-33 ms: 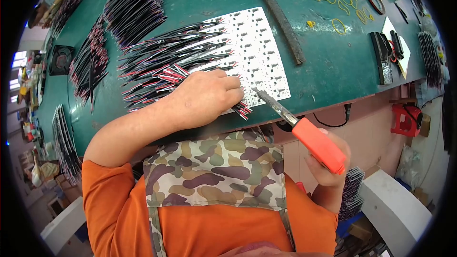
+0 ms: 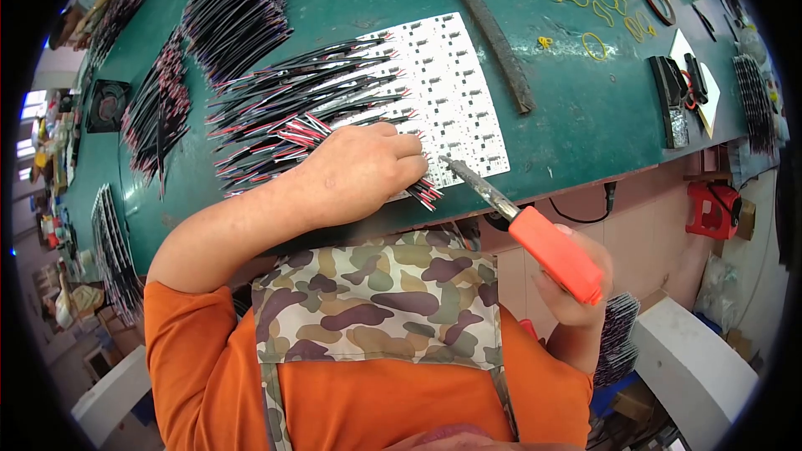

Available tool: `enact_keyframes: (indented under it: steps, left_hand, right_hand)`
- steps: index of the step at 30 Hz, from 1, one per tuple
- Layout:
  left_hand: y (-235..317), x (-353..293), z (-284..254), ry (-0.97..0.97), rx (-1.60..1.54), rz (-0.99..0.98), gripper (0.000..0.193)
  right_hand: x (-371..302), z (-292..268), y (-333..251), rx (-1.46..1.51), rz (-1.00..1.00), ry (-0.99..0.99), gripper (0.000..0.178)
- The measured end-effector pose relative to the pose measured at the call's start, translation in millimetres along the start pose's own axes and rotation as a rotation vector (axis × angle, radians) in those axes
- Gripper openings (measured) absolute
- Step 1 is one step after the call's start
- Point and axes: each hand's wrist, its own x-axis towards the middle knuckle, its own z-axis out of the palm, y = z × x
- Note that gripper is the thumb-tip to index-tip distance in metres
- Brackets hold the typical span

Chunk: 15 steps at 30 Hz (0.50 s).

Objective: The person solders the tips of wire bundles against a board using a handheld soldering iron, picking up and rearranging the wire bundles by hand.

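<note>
My left hand (image 2: 372,169) is closed around a bundle of short wires (image 2: 425,194), black, red and white, whose stripped ends stick out below the fingers and behind the wrist. It rests over the near part of a white circuit board panel (image 2: 451,75) dotted with small black parts. Rows of wires (image 2: 284,88) run leftward from that panel. In my right hand (image 2: 576,284) is a soldering iron (image 2: 555,255) with a red-orange handle. Its dark tip points at the panel just right of my left fingers; whether it touches, I cannot tell.
A dark metal bar (image 2: 484,33) lies beyond the panel on the green table (image 2: 576,125). Yellow rubber bands (image 2: 595,46) are scattered at the far right, near a black stand (image 2: 671,100) and scissors (image 2: 692,88). Wire bundles (image 2: 238,17) are piled at the left.
The soldering iron has shifted slightly up and left, along with my right hand, its tip a little nearer my left fingers. My left hand stays put.
</note>
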Motion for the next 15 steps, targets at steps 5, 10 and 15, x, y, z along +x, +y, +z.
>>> enact_keyframes:
  steps: [5,10,15]
  left_hand:
    - [-0.5,-0.4,1.1,0.006,-0.001,-0.001,0.008]
    - [-0.5,-0.5,1.2,0.01,-0.009,0.0,0.009]
    - [0.0,-0.6,0.6,0.014,-0.001,0.002,0.009]
  right_hand:
    - [2.1,4.6,0.1,-0.077,-0.027,-0.037,0.052]
    - [2.8,4.0,-3.4,-0.105,0.002,-0.07,0.051]
    - [0.4,3.6,-1.4,-0.112,0.008,-0.084,0.05]
